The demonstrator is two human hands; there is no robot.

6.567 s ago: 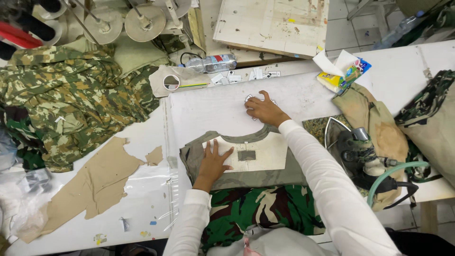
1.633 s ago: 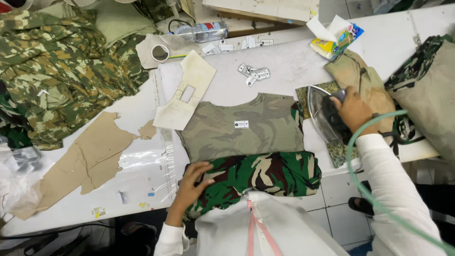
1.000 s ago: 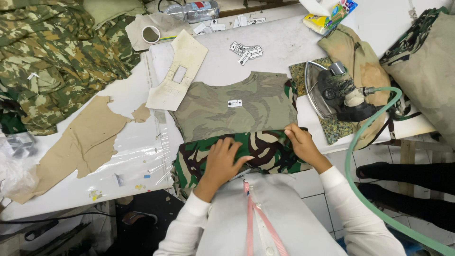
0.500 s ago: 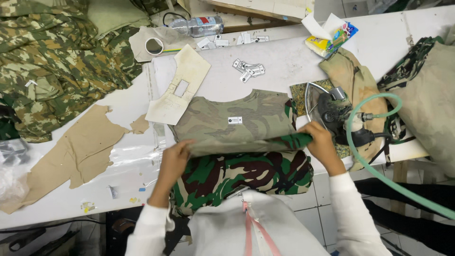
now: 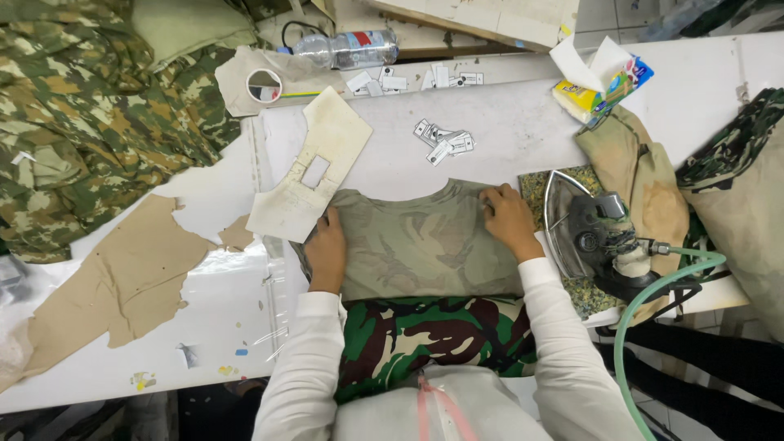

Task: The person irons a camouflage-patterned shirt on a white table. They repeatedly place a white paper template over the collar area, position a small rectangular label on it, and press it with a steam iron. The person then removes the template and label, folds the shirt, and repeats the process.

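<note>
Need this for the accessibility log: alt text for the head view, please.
Seen from above, the left hand and right hand press flat on an olive camouflage garment on a white table; a steam iron sits right.

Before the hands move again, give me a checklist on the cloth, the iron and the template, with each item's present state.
1. Left hand flat on the olive camouflage piece: ok.
2. Right hand flat on its upper right corner: ok.
3. Piece free of creases: cannot tell, since the print hides shallow folds.
4. Iron parked off the piece, on its mat: ok.
5. Cardboard template clear of the piece: not ok, because its lower edge reaches the piece's upper left corner.
6. Green hose clear of the piece: ok.
</note>
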